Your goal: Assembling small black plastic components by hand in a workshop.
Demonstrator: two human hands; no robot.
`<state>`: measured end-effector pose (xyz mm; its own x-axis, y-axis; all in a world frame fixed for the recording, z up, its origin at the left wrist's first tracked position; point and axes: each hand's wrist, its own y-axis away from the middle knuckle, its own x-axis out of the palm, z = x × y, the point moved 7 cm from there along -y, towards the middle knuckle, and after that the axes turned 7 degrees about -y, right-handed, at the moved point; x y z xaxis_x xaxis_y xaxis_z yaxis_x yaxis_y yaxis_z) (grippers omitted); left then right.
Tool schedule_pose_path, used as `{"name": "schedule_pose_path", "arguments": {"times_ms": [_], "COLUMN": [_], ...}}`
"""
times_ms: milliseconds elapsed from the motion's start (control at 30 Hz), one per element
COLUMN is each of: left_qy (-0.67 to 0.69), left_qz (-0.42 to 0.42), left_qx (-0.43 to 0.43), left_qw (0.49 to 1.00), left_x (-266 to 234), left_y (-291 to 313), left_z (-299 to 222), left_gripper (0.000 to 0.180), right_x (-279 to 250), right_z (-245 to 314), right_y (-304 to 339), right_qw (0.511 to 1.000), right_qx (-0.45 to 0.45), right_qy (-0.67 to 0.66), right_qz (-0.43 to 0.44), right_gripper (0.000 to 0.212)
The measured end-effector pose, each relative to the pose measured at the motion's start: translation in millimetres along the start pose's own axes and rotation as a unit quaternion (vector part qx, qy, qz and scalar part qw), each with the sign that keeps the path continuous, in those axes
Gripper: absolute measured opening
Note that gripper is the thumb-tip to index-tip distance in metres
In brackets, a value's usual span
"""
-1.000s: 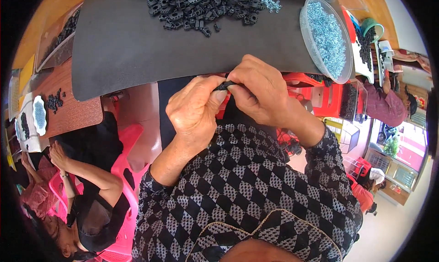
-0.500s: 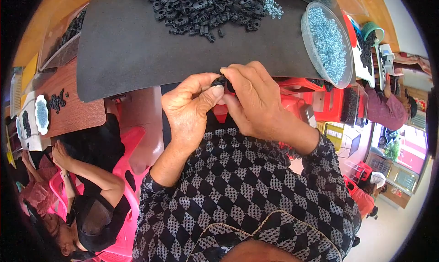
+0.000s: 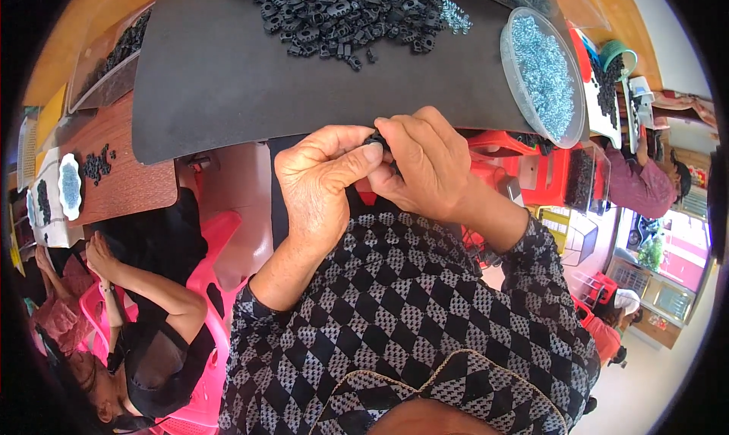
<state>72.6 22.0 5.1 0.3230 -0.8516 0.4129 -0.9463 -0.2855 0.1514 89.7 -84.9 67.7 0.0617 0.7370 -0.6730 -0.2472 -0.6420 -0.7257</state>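
Note:
Both hands meet just off the near edge of the dark tabletop. My left hand [image 3: 319, 173] is closed, pinching a small black plastic part [image 3: 373, 139] between thumb and forefinger. Against the same part my right hand [image 3: 429, 165] is closed too, its fingers pressed together and partly hiding it. Whether the right fingers also hold some smaller piece cannot be seen. A heap of similar black plastic parts [image 3: 342, 13] lies at the far side of the table. To its right is a small pile of shiny metal springs [image 3: 456, 15].
A clear round tub [image 3: 518, 104] of small springs stands at the table's right edge. At left, another person [image 3: 152, 291] sits on a pink chair [image 3: 220, 283] by a brown table [image 3: 144, 184]. Red stools [image 3: 553, 173] are at right. More people sit farther right.
My hands have shifted slightly down and to the right, still together around the black part. The right fingers have curled in closer. The view has moved a little.

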Motion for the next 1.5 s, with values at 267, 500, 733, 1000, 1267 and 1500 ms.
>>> {"name": "schedule_pose_path", "arguments": {"times_ms": [267, 500, 733, 1000, 1267, 1500], "left_qy": [-0.022, -0.079, -0.178, -0.301, -0.540, -0.624], "left_qz": [0.027, 0.024, 0.017, 0.046, -0.058, -0.033], "left_qx": [0.004, 0.051, 0.062, 0.183, 0.407, 0.447], "left_qw": [0.999, 0.995, 0.982, 0.935, 0.735, 0.640], "left_x": [0, -4, -3, 11, 12, 21], "left_y": [-1, 3, 3, 0, -20, -38], "left_z": [-3, -13, -16, -31, -63, -61], "left_gripper": [0.011, 0.020, 0.016, 0.015, 0.024, 0.026], "right_x": [2, 3, 0, -9, -79, -136], "right_z": [-2, -11, -14, -20, -88, -161], "right_y": [2, 0, -3, -1, -20, -48], "right_qw": [0.999, 0.998, 0.997, 0.996, 0.984, 0.954], "right_qx": [-0.027, 0.048, 0.052, 0.070, 0.118, 0.202], "right_qy": [-0.001, -0.027, -0.051, -0.061, 0.124, 0.200], "right_qz": [-0.023, -0.022, -0.020, -0.012, -0.050, -0.092], "right_gripper": [0.036, 0.039, 0.043, 0.045, 0.036, 0.025]}}
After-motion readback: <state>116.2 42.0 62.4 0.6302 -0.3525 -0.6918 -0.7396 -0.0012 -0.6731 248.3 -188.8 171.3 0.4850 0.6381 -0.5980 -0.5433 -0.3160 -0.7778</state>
